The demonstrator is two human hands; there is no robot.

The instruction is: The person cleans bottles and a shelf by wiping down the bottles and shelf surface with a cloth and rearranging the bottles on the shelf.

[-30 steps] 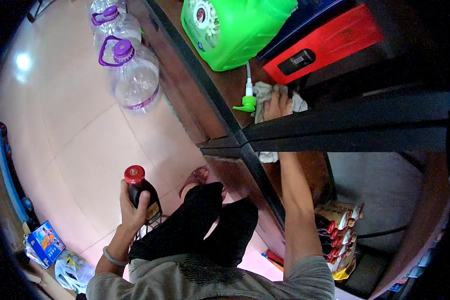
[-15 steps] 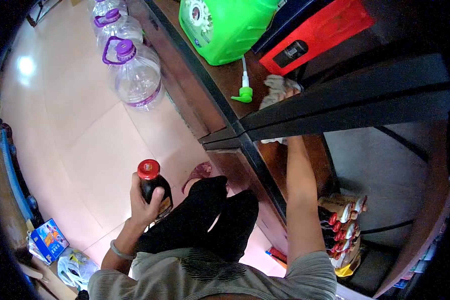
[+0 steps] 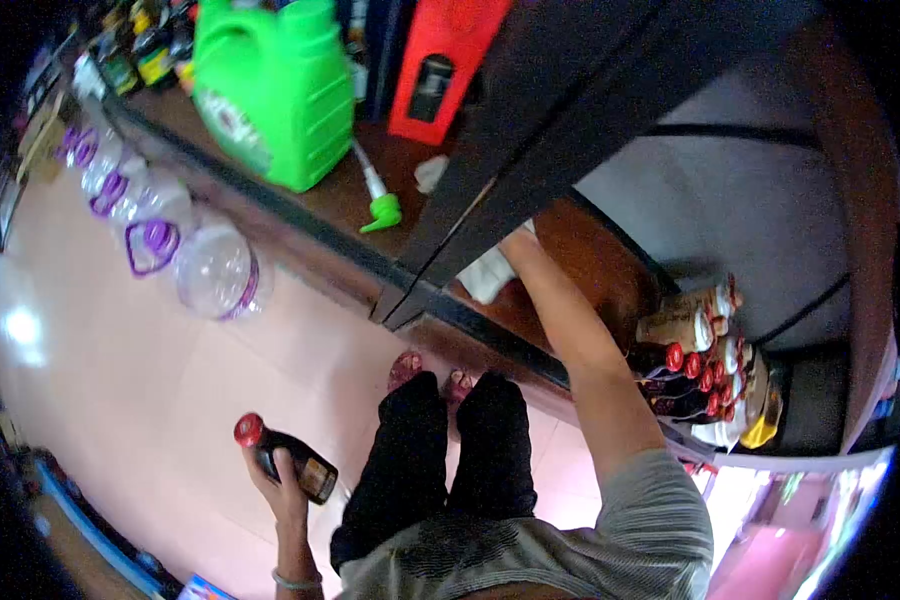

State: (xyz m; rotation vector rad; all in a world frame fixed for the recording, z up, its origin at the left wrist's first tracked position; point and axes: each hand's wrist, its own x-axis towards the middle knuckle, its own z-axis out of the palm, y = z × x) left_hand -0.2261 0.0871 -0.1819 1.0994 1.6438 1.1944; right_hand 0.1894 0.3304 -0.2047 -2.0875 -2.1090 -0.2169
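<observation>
My left hand (image 3: 282, 487) is wrapped round a dark bottle (image 3: 305, 468) with a red cap, held tilted over the floor at the lower left. My right hand (image 3: 517, 243) reaches onto the brown shelf (image 3: 585, 265) beside the dark upright post, which hides most of its fingers. A whitish cloth (image 3: 488, 277) lies under and beside that hand, and a small piece of it shows past the post. A green pump nozzle (image 3: 381, 210) rests on the shelf left of the post, near a large green jug (image 3: 275, 95).
A red box (image 3: 445, 70) stands behind the nozzle. Large clear bottles (image 3: 213, 268) with purple handles line the floor along the shelf. Several red-capped bottles (image 3: 705, 375) stand at the right. The dark post (image 3: 540, 130) crosses above my right forearm.
The view has turned, and the jug and clear bottles appear farther left. My right hand and the cloth have shifted towards the near side of the post. My left hand still holds the bottle, now more tilted.
</observation>
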